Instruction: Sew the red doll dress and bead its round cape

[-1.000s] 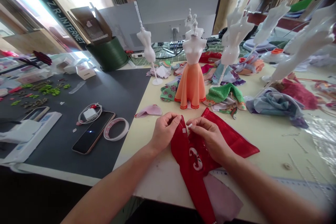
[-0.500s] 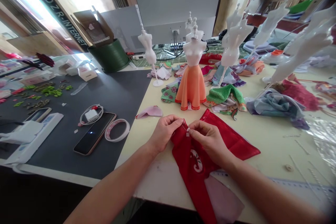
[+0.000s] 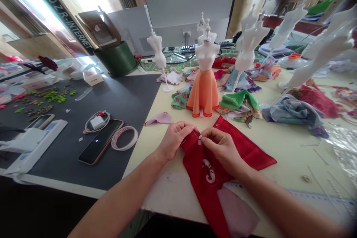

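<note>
The left hand [image 3: 174, 141] and right hand [image 3: 221, 147] pinch the top edge of a red cloth [image 3: 195, 163] tight in their fingers [image 3: 189, 126], and the cloth lies on the pale counter [image 3: 281, 160], near a little dress form [image 3: 206, 55] wearing an orange skirt [image 3: 202, 95].

Okay so both bare forearms [image 3: 122, 193] reach in from the bottom corners and angle toward the middle, with the person's left hand [image 3: 174, 141] and right hand [image 3: 221, 148] sitting just beside each other, not quite touching. Wrists have a slight bend, backs of the hands up. The left fingertips [image 3: 192, 127] and right fingertips [image 3: 202, 138] are pinched together, really close work, honestly.
</note>
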Tool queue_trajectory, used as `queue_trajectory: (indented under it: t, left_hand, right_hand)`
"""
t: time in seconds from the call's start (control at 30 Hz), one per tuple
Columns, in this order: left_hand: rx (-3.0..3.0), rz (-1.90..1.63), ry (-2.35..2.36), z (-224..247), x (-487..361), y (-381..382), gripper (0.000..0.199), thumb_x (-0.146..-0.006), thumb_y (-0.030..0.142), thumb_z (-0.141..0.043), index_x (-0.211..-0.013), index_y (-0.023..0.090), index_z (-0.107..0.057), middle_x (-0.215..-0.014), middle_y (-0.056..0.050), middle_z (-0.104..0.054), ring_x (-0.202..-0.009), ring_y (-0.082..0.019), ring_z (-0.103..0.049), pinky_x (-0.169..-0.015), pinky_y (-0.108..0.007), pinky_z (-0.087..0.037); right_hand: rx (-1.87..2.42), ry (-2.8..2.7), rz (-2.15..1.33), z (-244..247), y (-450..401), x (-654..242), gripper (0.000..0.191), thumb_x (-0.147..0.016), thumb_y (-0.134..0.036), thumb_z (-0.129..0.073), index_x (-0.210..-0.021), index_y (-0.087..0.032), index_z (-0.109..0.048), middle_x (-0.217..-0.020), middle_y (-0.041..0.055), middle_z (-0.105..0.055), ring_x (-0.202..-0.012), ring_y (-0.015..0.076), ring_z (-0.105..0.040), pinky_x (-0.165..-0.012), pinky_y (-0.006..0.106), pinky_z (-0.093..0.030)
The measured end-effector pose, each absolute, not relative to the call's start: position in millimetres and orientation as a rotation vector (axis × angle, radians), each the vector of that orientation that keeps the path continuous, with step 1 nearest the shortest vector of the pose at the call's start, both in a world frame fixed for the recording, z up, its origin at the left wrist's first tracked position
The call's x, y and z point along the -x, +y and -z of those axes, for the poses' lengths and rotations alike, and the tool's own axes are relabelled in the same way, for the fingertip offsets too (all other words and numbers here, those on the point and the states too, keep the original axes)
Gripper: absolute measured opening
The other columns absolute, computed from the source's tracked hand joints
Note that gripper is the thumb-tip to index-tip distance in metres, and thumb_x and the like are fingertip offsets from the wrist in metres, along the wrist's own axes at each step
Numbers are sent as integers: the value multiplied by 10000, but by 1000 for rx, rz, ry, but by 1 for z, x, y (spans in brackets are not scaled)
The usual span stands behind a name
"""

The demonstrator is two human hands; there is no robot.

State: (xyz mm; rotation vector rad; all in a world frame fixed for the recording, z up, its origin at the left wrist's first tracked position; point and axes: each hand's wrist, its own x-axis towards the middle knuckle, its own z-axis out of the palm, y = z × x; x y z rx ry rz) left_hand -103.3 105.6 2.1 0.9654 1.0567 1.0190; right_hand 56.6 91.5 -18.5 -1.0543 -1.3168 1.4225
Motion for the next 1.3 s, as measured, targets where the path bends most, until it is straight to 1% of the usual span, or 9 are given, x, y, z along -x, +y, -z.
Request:
queue_trajectory:
  t: [0.17, 0.37, 0.47, 0.57, 0.7, 0.83, 1.03, 1.2, 1.3]
  left_hand:
    - [-975, -1024, 1094, -2, 101, 107, 232, -704, 342, -700, -742, 134, -605, -666, -3, -632, -559, -87, -548, -538, -199, -435]
    - [-1028, -1042, 1144, -4, 99, 105, 193, -685, 299, -699, -692, 129, -608, -630, 10, -620, -542, -76, -532, -530, -189, -430]
    - [-1023, -1040, 1154, -5, 99, 103, 185, -693, 296, -687, -683, 135, -598, -606, 21, -604, -514, -69, -513, -503, -182, -412]
    - [-994, -1024, 1126, -4, 100, 103, 214, -723, 339, -662, -685, 140, -593, -599, 20, -599, -502, -71, -505, -492, -185, -402]
    - [-1014, -1028, 1084, -4, 102, 104, 279, -780, 398, -600, -686, 136, -609, -606, 14, -589, -521, -74, -506, -514, -191, -399]
    - [-1024, -1035, 1082, -3, 103, 105, 283, -792, 403, -589, -697, 138, -617, -598, 20, -578, -522, -75, -500, -513, -192, -392]
    - [-1032, -1035, 1092, -3, 100, 103, 220, -752, 355, -643, -707, 142, -612, -645, 10, -614, -548, -81, -517, -526, -195, -406]
    - [-993, -1008, 1095, -5, 100, 104, 183, -728, 314, -666, -715, 138, -619, -670, 5, -629, -567, -78, -532, -546, -187, -420]
    - [-919, -982, 1034, -5, 103, 106, 167, -746, 305, -633, -725, 139, -625, -702, -7, -638, -614, -92, -562, -596, -198, -444]
  right_hand:
    - [1045, -1408, -1337, 21, 92, -56, 102, -798, -270, -590, -743, -184, -590, -702, -5, -593, -636, 117, -515, -579, 224, -420]
    - [1049, -1534, -1230, 20, 89, -56, 80, -804, -237, -554, -742, -192, -577, -726, -6, -589, -682, 132, -528, -633, 242, -432]
    - [1064, -1544, -1217, 19, 89, -56, 79, -803, -237, -551, -740, -196, -577, -731, -1, -591, -690, 140, -537, -635, 250, -433]
    - [1077, -1525, -1228, 19, 90, -55, 82, -800, -233, -551, -729, -198, -573, -719, 0, -595, -690, 146, -544, -629, 251, -432]
    - [1065, -1504, -1263, 19, 90, -56, 73, -802, -229, -558, -737, -201, -577, -732, -4, -602, -693, 141, -545, -635, 245, -430]
    - [1038, -1432, -1314, 17, 90, -57, 67, -796, -234, -572, -740, -199, -582, -734, -2, -595, -686, 136, -536, -644, 247, -435]
    - [941, -1353, -1369, 15, 91, -57, 79, -777, -260, -607, -738, -192, -592, -906, 22, -606, -785, 147, -552, -693, 252, -448]
    - [1002, -1422, -1370, 17, 91, -57, 82, -786, -260, -594, -746, -190, -608, -755, 8, -600, -699, 140, -536, -657, 252, -440]
    - [1017, -1435, -1370, 17, 91, -57, 83, -778, -257, -591, -730, -191, -605, -735, 7, -603, -688, 143, -535, -645, 249, -433]
